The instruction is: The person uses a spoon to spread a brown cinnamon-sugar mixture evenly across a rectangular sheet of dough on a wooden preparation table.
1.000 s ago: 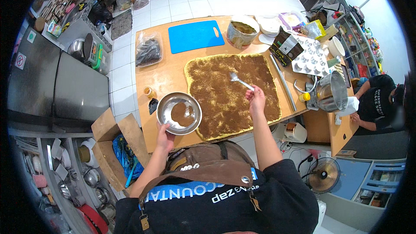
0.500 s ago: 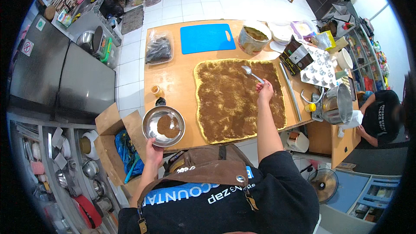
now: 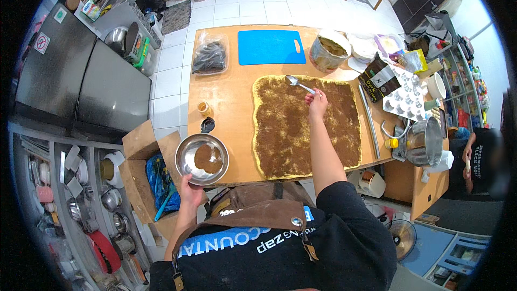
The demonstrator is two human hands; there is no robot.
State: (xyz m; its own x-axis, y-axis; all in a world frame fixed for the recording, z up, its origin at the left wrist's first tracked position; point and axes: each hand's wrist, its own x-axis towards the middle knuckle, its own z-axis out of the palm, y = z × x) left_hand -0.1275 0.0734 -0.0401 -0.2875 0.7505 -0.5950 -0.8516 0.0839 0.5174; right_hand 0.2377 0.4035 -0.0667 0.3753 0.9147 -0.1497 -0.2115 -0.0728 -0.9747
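A rolled-out sheet of yellow dough lies flat on the wooden table, dusted with brown powder that is thinner in patches. Over its far edge my right hand grips a metal spoon by the handle, the bowl of the spoon near the dough's far left part. At the table's near left edge, my left hand holds a steel bowl by its rim. Brown powder with a few white spots covers part of the bowl's bottom.
A blue cutting board, a box of dark pieces and a tub stand at the back. Right of the dough lie a metal rod, a dark pouch and a muffin tray. Another person is at far right.
My right hand with the spoon has moved left and away from me, toward the dough's far left corner. The view has shifted slightly. The other person's arms have drawn back from the table.
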